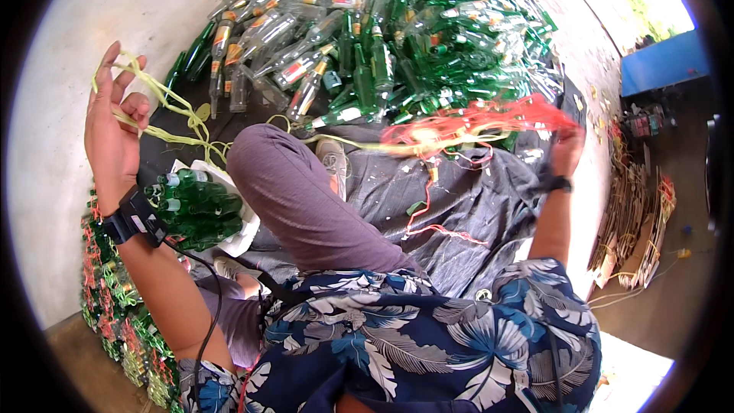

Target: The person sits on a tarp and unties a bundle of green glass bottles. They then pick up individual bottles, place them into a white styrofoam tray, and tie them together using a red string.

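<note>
Raised at the left, my left hand (pixel 115 126) has yellow plastic twine (pixel 180 136) hooked round its partly curled fingers; the strands run down to the right toward my knee. My right hand (pixel 567 151), smeared by motion, is closed on a bundle of red plastic twine (pixel 489 118) stretched out to its left. A pale yellow strand runs along with the red ones, back past my knee. Below my left hand, green glass bottles (pixel 200 210) lie packed together in a white sack (pixel 246 223), partly hidden by my forearm and knee.
A large heap of green and clear glass bottles (pixel 382 38) lies ahead on a dark sheet (pixel 466 206). Loose red twine (pixel 451 234) lies on the sheet. Several tied bottle bundles (pixel 122 306) stand at lower left. At right are flattened cardboard (pixel 631 222) and a blue box (pixel 664 63).
</note>
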Available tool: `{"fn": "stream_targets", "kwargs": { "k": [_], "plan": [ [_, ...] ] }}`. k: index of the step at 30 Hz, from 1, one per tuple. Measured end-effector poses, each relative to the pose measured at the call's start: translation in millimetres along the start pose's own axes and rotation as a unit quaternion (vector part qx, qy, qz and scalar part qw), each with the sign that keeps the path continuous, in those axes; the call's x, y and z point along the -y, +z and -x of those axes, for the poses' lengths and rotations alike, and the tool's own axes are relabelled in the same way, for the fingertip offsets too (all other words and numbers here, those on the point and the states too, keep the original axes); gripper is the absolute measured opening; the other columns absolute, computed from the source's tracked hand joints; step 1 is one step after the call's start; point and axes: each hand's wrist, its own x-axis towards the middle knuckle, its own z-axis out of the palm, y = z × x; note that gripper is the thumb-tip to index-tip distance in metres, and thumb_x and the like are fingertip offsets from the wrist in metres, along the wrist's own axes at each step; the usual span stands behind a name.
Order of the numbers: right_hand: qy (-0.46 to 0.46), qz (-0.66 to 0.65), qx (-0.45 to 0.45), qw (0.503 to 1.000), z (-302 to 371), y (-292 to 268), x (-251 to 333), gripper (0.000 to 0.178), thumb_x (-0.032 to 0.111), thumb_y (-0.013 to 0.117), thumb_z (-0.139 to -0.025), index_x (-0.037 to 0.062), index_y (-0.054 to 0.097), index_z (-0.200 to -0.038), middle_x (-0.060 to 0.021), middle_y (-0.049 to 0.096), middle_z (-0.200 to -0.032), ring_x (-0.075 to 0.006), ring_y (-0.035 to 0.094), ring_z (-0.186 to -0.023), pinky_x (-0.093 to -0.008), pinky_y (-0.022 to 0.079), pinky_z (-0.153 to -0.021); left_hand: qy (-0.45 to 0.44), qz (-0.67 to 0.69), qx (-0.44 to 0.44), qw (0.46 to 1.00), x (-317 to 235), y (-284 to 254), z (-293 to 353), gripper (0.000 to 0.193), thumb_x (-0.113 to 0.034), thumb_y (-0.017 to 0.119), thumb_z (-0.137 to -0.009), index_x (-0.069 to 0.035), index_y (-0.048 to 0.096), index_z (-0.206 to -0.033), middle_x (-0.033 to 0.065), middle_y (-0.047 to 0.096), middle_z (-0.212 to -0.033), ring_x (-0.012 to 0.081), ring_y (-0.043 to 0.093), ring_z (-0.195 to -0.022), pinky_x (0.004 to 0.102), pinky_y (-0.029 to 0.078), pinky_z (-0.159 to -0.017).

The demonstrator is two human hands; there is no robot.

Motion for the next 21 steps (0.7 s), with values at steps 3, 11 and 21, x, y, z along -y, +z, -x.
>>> {"fn": "stream_targets", "kwargs": {
  "k": [3, 11, 21],
  "plan": [
    [-0.291, 0.355, -0.191, 0.868, -93, -129, 179, 0.017, 0.027, 0.066, -0.095, 0.0111, 0.069, -0.094, -0.0050, 0.067, -0.080, -0.0199, 0.063, -0.068, -0.0307, 0.054, -0.065, 0.004, 0.049, 0.005, 0.999, 33, -29, -22, 0.052, -0.042, 0.047, -0.110, -0.011, 0.047, -0.152, 0.0120, 0.066, -0.131, 0.0053, 0.054, -0.067, 0.0185, 0.040, -0.056],
    [0.265, 0.447, -0.235, 0.822, 68, -252, 122, 0.016, 0.021, 0.051, -0.098, 0.0098, 0.062, -0.103, -0.0060, 0.058, -0.095, -0.0226, 0.059, -0.089, -0.0387, 0.051, -0.075, -0.040, 0.006, 0.055, 0.998, 48, -12, -24, 0.051, -0.042, 0.052, -0.109, -0.008, 0.054, -0.147, 0.0078, 0.061, -0.136, 0.0056, 0.058, -0.076, 0.0188, 0.043, -0.062],
    [0.360, 0.787, 0.109, 0.489, 297, -98, -161, 0.026, 0.020, 0.060, -0.094, 0.0015, 0.078, -0.100, -0.0176, 0.077, -0.086, -0.0303, 0.077, -0.078, -0.0446, 0.063, -0.070, -0.016, -0.148, 0.160, 0.976, 31, -9, -6, 0.045, -0.042, 0.057, -0.105, -0.010, 0.063, -0.136, 0.0032, 0.065, -0.136, 0.0119, 0.064, -0.102, 0.0270, 0.051, -0.082]
  ]
}}
